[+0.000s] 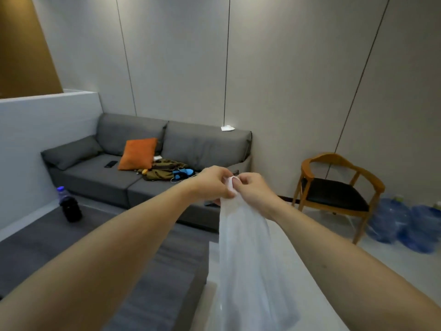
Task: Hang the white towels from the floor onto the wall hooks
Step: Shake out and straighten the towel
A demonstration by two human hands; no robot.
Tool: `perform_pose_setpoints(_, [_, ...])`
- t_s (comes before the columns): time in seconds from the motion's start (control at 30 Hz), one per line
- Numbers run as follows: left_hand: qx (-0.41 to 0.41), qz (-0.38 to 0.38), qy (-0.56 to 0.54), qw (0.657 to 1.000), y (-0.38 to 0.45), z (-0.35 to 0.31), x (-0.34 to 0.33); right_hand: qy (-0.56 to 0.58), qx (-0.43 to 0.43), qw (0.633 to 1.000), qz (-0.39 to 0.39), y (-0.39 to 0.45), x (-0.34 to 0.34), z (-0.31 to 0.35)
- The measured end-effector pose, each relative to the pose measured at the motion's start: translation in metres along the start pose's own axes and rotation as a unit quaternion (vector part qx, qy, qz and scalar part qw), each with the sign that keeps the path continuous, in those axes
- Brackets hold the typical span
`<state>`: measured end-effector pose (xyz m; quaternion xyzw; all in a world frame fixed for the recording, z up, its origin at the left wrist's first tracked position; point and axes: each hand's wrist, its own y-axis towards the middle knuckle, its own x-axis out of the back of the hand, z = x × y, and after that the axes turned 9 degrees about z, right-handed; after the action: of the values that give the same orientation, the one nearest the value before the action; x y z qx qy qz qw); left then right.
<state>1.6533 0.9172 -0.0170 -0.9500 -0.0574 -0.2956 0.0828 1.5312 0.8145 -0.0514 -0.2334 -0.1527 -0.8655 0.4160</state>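
A white towel [245, 254] hangs straight down in front of me, its lower part running out of the bottom of the view. Both arms are stretched forward. My left hand [212, 182] and my right hand [253, 189] meet at the towel's top edge and pinch it together between fingers and thumbs. The top of the cloth is bunched between the two hands. No wall hook shows anywhere on the grey panelled wall [274, 80] ahead.
A grey sofa [100, 170] stands ahead with an orange cushion [137, 154], a phone and a pile of clothes on it. A wooden chair [338, 189] and blue water jugs [405, 225] are at right. A dark bottle [69, 206] stands on the floor at left.
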Motion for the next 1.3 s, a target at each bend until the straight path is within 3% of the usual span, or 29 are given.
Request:
perform_pose_setpoints(0.13, [0.057, -0.061, 0.034, 0.996, 0.017, 0.023, 0.020, -0.092, 0.032, 0.992, 0.075, 0.033, -0.003, -0.014])
perform_pose_setpoints(0.23, [0.092, -0.140, 0.085, 0.982, 0.027, 0.044, 0.055, -0.254, -0.006, 0.948, 0.191, 0.065, -0.013, -0.034])
perform_pose_setpoints(0.37, [0.125, -0.251, 0.162, 0.946, 0.043, 0.080, 0.110, -0.370, -0.035, 0.908, 0.192, 0.121, -0.025, -0.049])
perform_pose_setpoints(0.43, [0.151, -0.215, 0.196, 0.945, 0.056, 0.101, 0.136, -0.355, -0.011, 0.918, 0.177, 0.153, -0.030, -0.040])
perform_pose_setpoints(0.57, [0.124, -0.041, 0.155, 0.979, 0.097, 0.125, 0.156, -0.208, 0.071, 0.967, 0.131, 0.220, -0.041, 0.007])
perform_pose_setpoints(0.67, [0.095, -0.066, 0.123, 0.986, 0.130, 0.141, 0.164, -0.260, 0.105, 0.948, 0.151, 0.268, -0.044, 0.031])
perform_pose_setpoints(0.8, [0.145, -0.164, 0.123, 0.968, 0.130, 0.175, 0.206, -0.397, 0.072, 0.887, 0.224, 0.324, -0.047, 0.026])
perform_pose_setpoints(0.93, [0.190, -0.151, 0.068, 0.968, 0.118, 0.199, 0.234, -0.200, 0.125, 0.946, 0.221, 0.358, -0.085, 0.037])
perform_pose_setpoints(1.07, [0.159, -0.228, -0.027, 0.960, 0.131, 0.204, 0.234, -0.110, 0.172, 0.946, 0.253, 0.385, -0.130, 0.055])
perform_pose_setpoints(1.17, [0.188, -0.296, -0.057, 0.935, 0.130, 0.213, 0.238, -0.054, 0.163, 0.956, 0.239, 0.407, -0.150, 0.043])
perform_pose_setpoints(1.3, [0.200, -0.381, -0.134, 0.893, 0.131, 0.223, 0.247, -0.009, 0.117, 0.901, 0.419, 0.435, -0.163, 0.019])
